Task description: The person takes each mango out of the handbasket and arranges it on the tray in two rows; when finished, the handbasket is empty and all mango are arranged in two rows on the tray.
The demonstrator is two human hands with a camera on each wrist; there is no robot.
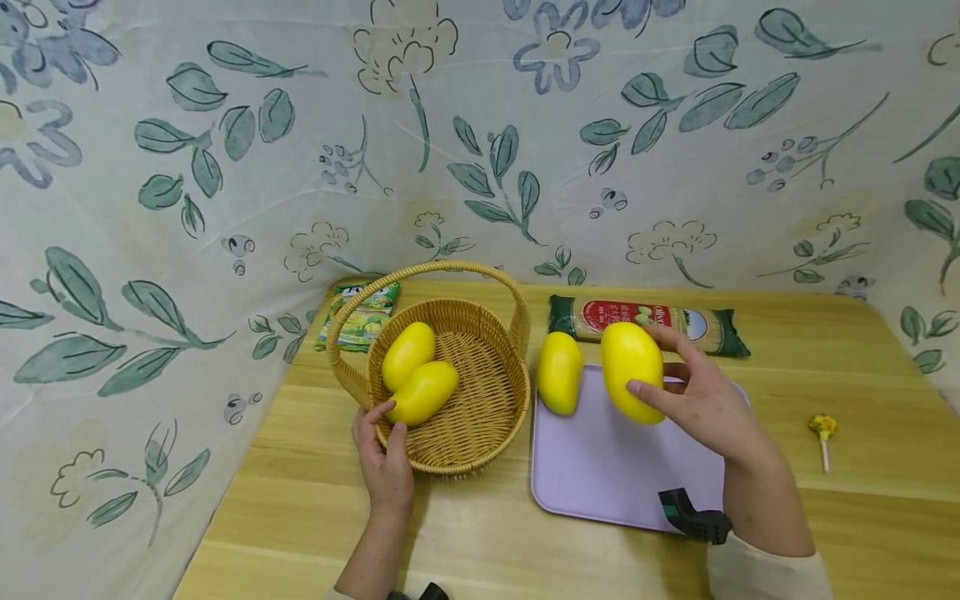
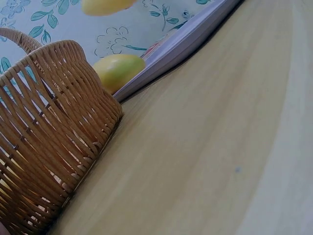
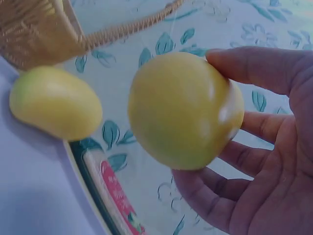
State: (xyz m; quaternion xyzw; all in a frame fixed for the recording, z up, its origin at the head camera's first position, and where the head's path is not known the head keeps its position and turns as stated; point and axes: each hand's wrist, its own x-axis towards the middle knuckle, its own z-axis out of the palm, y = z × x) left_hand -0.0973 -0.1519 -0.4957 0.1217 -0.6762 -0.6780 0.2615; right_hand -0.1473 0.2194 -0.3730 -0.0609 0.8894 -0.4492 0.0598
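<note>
My right hand [image 1: 705,408] holds a yellow mango [image 1: 632,373] in the air over the lilac tray [image 1: 592,475], thumb on one side and fingers on the other. In the right wrist view this mango [image 3: 183,112] shows a greenish underside. Another mango [image 1: 559,373] lies at the tray's left edge, near the wicker basket [image 1: 480,408]. Two more mangoes, one [image 1: 408,357] behind the other [image 1: 425,393], lie inside the basket at its left. At the basket's near left rim, my left hand [image 1: 388,467] grips the wicker. The left wrist view shows mostly the basket's side [image 2: 54,122].
Behind the tray lies a long pasta packet [image 1: 651,321] with a red label. A green packet [image 1: 360,317] sits behind the basket's left side, partly hidden. To the right is a yellow lollipop [image 1: 824,429]. Floral cloth [image 1: 480,100] hangs behind the wooden table [image 1: 300,500].
</note>
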